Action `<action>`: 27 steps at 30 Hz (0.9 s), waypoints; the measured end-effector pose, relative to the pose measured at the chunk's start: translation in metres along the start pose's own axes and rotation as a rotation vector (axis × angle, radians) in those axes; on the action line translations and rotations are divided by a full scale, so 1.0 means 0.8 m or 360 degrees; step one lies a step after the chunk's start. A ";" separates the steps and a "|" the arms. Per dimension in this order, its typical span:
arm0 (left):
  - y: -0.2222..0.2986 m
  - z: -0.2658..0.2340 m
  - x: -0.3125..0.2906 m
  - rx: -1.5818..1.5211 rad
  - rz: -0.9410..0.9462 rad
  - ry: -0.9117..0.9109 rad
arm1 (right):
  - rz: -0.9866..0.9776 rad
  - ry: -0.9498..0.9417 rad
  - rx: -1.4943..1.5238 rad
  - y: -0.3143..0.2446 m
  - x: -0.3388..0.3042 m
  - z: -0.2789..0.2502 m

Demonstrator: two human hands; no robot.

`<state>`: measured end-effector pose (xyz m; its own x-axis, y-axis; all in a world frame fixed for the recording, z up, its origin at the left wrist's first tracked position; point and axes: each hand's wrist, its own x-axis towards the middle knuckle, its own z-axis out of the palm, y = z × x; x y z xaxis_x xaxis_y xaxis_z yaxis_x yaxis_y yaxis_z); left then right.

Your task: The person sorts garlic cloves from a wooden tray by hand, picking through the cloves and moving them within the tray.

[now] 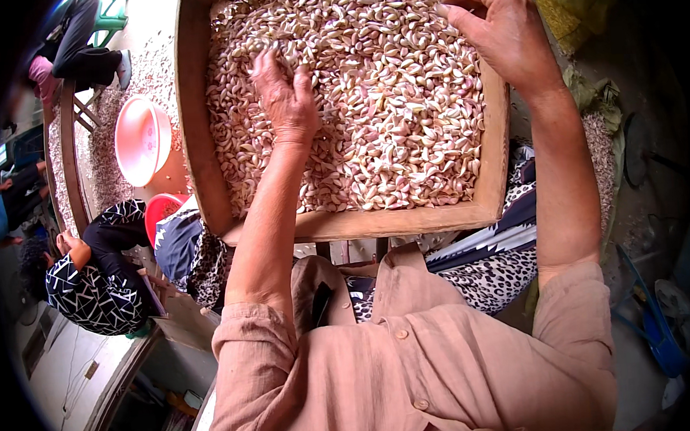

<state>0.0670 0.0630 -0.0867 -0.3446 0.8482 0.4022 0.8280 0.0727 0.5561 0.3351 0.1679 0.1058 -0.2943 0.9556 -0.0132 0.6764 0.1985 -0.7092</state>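
Observation:
A shallow wooden tray point(494, 130) in front of me is filled with a layer of garlic cloves point(400, 80), pale with pink and purple skins. My left hand point(286, 98) rests on the cloves left of the middle, its thumb apart from the fingers and the fingertips among the cloves. Over the tray's far right corner is my right hand point(501, 32), raised a little, with thumb and forefinger brought together at the tips. Whatever is in that pinch, if anything, is too small to make out.
To the left stand a pink basin point(143, 140) and a red basin point(158, 213). Another person point(102, 279) in patterned clothes sits at lower left; someone in dark trousers point(85, 57) is farther back. A yellow sack point(572, 4) and a blue object point(664, 339) lie to the right.

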 end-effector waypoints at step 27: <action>0.013 -0.197 -0.096 0.0427 -0.0401 -0.0512 | -0.0333 -0.0129 -0.0030 0.026 0.011 0.025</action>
<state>0.0323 -0.0840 0.0025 -0.4298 0.9029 0.0103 0.8358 0.3935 0.3830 0.3330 0.1757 0.0769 -0.4823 0.8728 0.0755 0.6075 0.3953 -0.6890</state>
